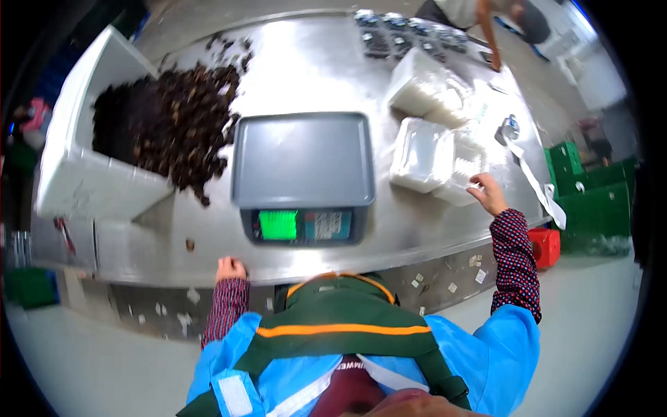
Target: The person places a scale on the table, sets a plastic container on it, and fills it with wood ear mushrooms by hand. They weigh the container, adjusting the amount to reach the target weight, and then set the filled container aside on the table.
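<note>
My right hand (490, 194) is at a stack of clear plastic trays (467, 170), its thumb and fingers pinched at the near right rim. Against this stack on the left stands another stack of clear plastic trays (420, 154). My left hand (231, 268) rests at the table's front edge with curled fingers and nothing visible in them. Between the hands, farther in, sits a digital scale (302, 160) with a bare grey pan and a lit green display. To its left, dark brown lumpy pieces (184, 118) spill from a white foam box (104, 177) lying on its side.
More clear trays (420, 80) stand behind. Several filled packs (399, 35) line the table's (299, 55) far edge, near another person's arm (488, 31). A white strip (535, 174) hangs over the right edge. Green crates (594, 208) and a red container (545, 248) stand beyond.
</note>
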A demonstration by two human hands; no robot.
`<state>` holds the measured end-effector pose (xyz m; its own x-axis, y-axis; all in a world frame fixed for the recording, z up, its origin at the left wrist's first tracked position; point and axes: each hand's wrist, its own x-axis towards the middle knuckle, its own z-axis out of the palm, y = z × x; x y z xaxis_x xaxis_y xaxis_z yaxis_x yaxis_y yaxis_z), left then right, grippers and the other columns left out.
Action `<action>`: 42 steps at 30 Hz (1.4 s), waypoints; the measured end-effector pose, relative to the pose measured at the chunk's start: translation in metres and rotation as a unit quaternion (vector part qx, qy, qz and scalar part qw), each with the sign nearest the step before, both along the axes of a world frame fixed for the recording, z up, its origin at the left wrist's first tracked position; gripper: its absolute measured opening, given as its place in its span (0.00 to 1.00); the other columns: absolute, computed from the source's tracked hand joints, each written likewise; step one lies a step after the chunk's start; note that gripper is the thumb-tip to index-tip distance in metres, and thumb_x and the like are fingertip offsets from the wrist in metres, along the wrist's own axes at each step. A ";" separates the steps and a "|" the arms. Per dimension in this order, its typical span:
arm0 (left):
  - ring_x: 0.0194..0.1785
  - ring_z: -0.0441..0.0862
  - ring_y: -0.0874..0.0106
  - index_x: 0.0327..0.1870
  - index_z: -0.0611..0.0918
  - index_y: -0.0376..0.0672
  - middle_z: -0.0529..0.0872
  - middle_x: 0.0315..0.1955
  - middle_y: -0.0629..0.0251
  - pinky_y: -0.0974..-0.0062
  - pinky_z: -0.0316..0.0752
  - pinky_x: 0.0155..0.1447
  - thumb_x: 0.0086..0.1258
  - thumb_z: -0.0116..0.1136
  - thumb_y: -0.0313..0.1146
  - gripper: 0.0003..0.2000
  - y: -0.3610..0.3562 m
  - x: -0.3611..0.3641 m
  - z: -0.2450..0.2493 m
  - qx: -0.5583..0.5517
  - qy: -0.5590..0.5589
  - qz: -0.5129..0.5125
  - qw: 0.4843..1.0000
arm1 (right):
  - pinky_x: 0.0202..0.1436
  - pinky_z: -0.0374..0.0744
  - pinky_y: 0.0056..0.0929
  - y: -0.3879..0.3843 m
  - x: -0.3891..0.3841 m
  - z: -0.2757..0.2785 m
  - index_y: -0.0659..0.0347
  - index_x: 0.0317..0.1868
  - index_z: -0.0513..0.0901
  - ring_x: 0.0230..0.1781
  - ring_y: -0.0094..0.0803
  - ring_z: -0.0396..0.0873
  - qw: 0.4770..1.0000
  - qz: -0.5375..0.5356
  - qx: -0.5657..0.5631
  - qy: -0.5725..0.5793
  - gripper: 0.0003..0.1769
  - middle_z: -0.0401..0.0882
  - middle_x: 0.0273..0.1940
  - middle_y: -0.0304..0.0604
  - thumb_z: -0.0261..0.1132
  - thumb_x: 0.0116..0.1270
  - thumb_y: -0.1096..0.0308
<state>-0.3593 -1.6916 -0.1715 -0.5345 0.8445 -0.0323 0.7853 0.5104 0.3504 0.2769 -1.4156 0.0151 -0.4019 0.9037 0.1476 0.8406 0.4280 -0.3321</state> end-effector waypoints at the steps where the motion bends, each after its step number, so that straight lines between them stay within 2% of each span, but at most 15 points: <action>1: 0.34 0.77 0.53 0.32 0.77 0.44 0.76 0.34 0.55 0.60 0.75 0.37 0.61 0.49 0.33 0.05 0.001 -0.001 -0.006 0.038 0.022 -0.010 0.999 | 0.37 0.76 0.30 0.001 -0.007 -0.002 0.61 0.37 0.79 0.31 0.37 0.77 0.989 0.087 0.108 -0.060 0.10 0.79 0.32 0.46 0.66 0.55 0.69; 2: 0.34 0.77 0.53 0.32 0.77 0.44 0.77 0.34 0.55 0.59 0.74 0.36 0.62 0.48 0.33 0.06 0.001 -0.001 -0.005 0.039 0.026 -0.015 0.999 | 0.39 0.76 0.31 0.009 0.010 -0.017 0.61 0.39 0.80 0.33 0.39 0.78 0.997 0.042 0.002 -0.059 0.10 0.79 0.34 0.47 0.65 0.56 0.69; 3: 0.34 0.77 0.53 0.32 0.78 0.45 0.78 0.34 0.55 0.59 0.74 0.35 0.62 0.48 0.32 0.06 0.002 0.009 0.017 0.024 0.046 -0.013 0.999 | 0.41 0.76 0.33 0.010 0.023 -0.036 0.61 0.40 0.80 0.35 0.42 0.78 0.992 -0.003 -0.108 -0.067 0.11 0.80 0.36 0.48 0.64 0.57 0.69; 8: 0.32 0.79 0.58 0.27 0.79 0.46 0.79 0.32 0.61 0.62 0.74 0.37 0.57 0.50 0.31 0.05 -0.003 0.001 0.005 0.085 0.009 0.009 0.996 | 0.41 0.75 0.34 0.004 0.006 -0.024 0.64 0.37 0.78 0.37 0.43 0.77 0.982 0.052 -0.035 -0.181 0.07 0.79 0.36 0.49 0.60 0.59 0.70; 11: 0.31 0.79 0.58 0.26 0.80 0.46 0.79 0.31 0.63 0.62 0.75 0.37 0.56 0.51 0.30 0.04 -0.002 0.004 0.003 0.107 0.030 0.027 0.993 | 0.41 0.75 0.34 0.002 -0.002 -0.018 0.64 0.37 0.78 0.37 0.44 0.77 0.987 0.042 -0.117 -0.098 0.08 0.78 0.36 0.50 0.61 0.58 0.70; 15: 0.32 0.79 0.58 0.26 0.80 0.46 0.80 0.31 0.63 0.62 0.75 0.38 0.56 0.51 0.30 0.04 -0.005 0.004 0.007 0.100 0.014 0.022 0.995 | 0.38 0.74 0.32 0.004 0.004 -0.019 0.61 0.38 0.79 0.36 0.42 0.76 0.970 0.034 -0.103 -0.217 0.10 0.76 0.34 0.48 0.64 0.56 0.68; 20: 0.33 0.79 0.58 0.27 0.80 0.48 0.80 0.32 0.62 0.63 0.75 0.38 0.57 0.49 0.31 0.05 -0.006 -0.001 -0.004 0.097 0.015 0.015 0.995 | 0.35 0.73 0.33 0.009 0.008 -0.015 0.61 0.37 0.82 0.29 0.41 0.76 0.976 0.074 -0.124 -0.162 0.09 0.77 0.29 0.48 0.62 0.59 0.65; 21: 0.33 0.79 0.57 0.28 0.80 0.48 0.80 0.32 0.61 0.62 0.75 0.38 0.57 0.49 0.31 0.05 -0.007 -0.004 -0.009 0.101 0.017 0.007 0.995 | 0.36 0.74 0.33 0.011 0.009 -0.014 0.62 0.37 0.82 0.30 0.41 0.77 0.969 0.069 -0.129 -0.197 0.10 0.78 0.30 0.49 0.62 0.59 0.64; 24: 0.32 0.78 0.55 0.28 0.79 0.48 0.79 0.31 0.59 0.61 0.74 0.34 0.58 0.49 0.32 0.05 -0.010 -0.010 -0.021 0.082 0.027 -0.015 0.996 | 0.40 0.75 0.35 0.007 0.008 -0.007 0.61 0.38 0.83 0.34 0.44 0.78 0.971 0.053 -0.157 -0.174 0.12 0.80 0.33 0.51 0.61 0.61 0.63; 29: 0.34 0.79 0.57 0.29 0.79 0.47 0.79 0.33 0.60 0.61 0.74 0.39 0.59 0.48 0.32 0.06 -0.006 -0.002 -0.007 0.056 0.024 0.018 0.998 | 0.41 0.75 0.35 0.005 0.003 0.000 0.60 0.39 0.82 0.36 0.45 0.78 0.974 0.065 -0.127 -0.175 0.13 0.81 0.34 0.49 0.58 0.62 0.61; 32: 0.33 0.79 0.57 0.27 0.79 0.45 0.79 0.32 0.60 0.62 0.74 0.38 0.59 0.48 0.31 0.06 -0.003 0.002 -0.001 0.063 0.014 0.019 0.998 | 0.39 0.76 0.35 0.003 0.002 -0.005 0.60 0.39 0.82 0.34 0.45 0.79 0.969 0.022 -0.040 -0.242 0.13 0.81 0.34 0.48 0.58 0.62 0.61; 36: 0.34 0.79 0.58 0.28 0.80 0.45 0.79 0.32 0.60 0.64 0.74 0.38 0.59 0.49 0.30 0.06 -0.003 0.003 -0.001 0.063 0.022 0.022 0.998 | 0.40 0.77 0.32 -0.002 -0.001 0.005 0.60 0.39 0.83 0.33 0.43 0.80 0.979 0.044 -0.129 -0.150 0.13 0.82 0.34 0.48 0.61 0.61 0.60; 39: 0.34 0.78 0.58 0.28 0.79 0.45 0.79 0.32 0.60 0.64 0.74 0.39 0.59 0.48 0.30 0.06 -0.004 0.003 0.000 0.061 0.020 0.018 0.998 | 0.41 0.77 0.30 0.008 0.005 0.002 0.59 0.38 0.84 0.33 0.42 0.80 0.971 0.009 -0.202 -0.131 0.13 0.82 0.34 0.48 0.62 0.59 0.60; 40: 0.34 0.78 0.57 0.28 0.79 0.45 0.79 0.32 0.59 0.64 0.74 0.39 0.59 0.48 0.30 0.06 -0.005 0.003 -0.001 0.071 0.022 0.017 0.997 | 0.41 0.77 0.30 0.011 0.006 0.001 0.62 0.40 0.83 0.34 0.40 0.81 0.965 0.011 -0.222 -0.141 0.14 0.82 0.35 0.49 0.62 0.60 0.61; 42: 0.34 0.78 0.57 0.29 0.79 0.45 0.79 0.32 0.59 0.63 0.73 0.38 0.60 0.48 0.30 0.06 -0.006 0.001 -0.003 0.074 0.015 0.008 0.997 | 0.42 0.76 0.30 0.018 0.007 0.000 0.59 0.40 0.83 0.34 0.41 0.80 0.956 0.021 -0.235 -0.175 0.14 0.82 0.35 0.48 0.62 0.60 0.58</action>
<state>-0.3584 -1.6981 -0.1745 -0.5474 0.8299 0.1081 0.7883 0.4679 0.3996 0.2840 -1.3978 0.0154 -0.3900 0.8190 -0.4208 0.9206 0.3368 -0.1977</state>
